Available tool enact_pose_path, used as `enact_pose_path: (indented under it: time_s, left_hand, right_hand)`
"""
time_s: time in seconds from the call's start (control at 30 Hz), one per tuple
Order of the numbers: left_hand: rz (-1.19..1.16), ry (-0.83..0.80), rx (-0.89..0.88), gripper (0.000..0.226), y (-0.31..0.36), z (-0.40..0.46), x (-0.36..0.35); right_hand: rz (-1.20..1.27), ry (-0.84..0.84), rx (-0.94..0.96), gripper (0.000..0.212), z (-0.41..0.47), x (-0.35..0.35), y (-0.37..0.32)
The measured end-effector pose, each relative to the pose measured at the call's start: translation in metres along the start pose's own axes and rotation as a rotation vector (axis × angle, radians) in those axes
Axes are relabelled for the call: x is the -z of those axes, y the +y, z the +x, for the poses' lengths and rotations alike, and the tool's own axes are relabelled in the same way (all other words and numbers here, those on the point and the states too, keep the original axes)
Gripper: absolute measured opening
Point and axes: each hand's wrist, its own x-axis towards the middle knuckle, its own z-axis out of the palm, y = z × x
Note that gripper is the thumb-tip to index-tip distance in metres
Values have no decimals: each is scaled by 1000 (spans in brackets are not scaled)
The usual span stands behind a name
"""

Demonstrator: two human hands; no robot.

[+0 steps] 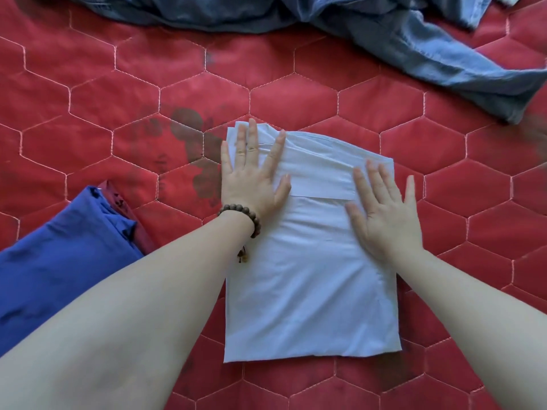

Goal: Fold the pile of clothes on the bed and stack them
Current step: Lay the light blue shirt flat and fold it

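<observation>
- while both hands lie flat with fingers straight and spread, nothing is pinched or gripped; they simply press down on the pale blue garment (310,276).
- the pale blue garment sits in the centre of the frame, folded into a tall rectangle on the red quilted bedcover (88,119), its lower edge near the bottom centre and its upper end showing layered folds.
- the left hand (251,179) rests on the upper left corner of the garment, its fingers reaching to the top edge and its little finger lying over the garment's left edge.
- a dark wooden bead bracelet (245,216) circles the left wrist, with a small pendant hanging at the garment's left edge.
- the right hand (384,214) rests on the upper right part of the garment, fingertips near the top right corner, thumb pointing towards the centre.
- a folded dark blue garment (59,261) lies at the lower left of the frame, apart from the pale one and partly hidden behind the left forearm.
- a crumpled grey-blue denim garment (414,45) spreads across the top and upper right of the frame, well apart from the hands.
- the bedcover carries hexagon stitching and a dark blotchy mark (189,143) just left of the left hand.
</observation>
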Motion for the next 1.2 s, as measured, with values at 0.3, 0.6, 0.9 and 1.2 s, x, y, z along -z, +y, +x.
enact_pose_path:
  time_s: [0.3, 0.6, 0.9, 1.2]
  left_hand:
    - [-101, 99, -155, 71, 13, -67, 9]
    - [89, -121, -399, 60, -43, -147, -18]
    - [174, 58, -400, 69, -76, -146, 8]
    - [-65, -232, -707, 75, -62, -140, 19]
  right_hand:
    - [72, 245, 124, 62, -38, 6, -35]
    - [38, 17, 152, 62, -98, -26, -3]
    - [-31, 22, 192, 63, -119, 10, 82]
    - [203, -45, 656, 67, -110, 10, 42]
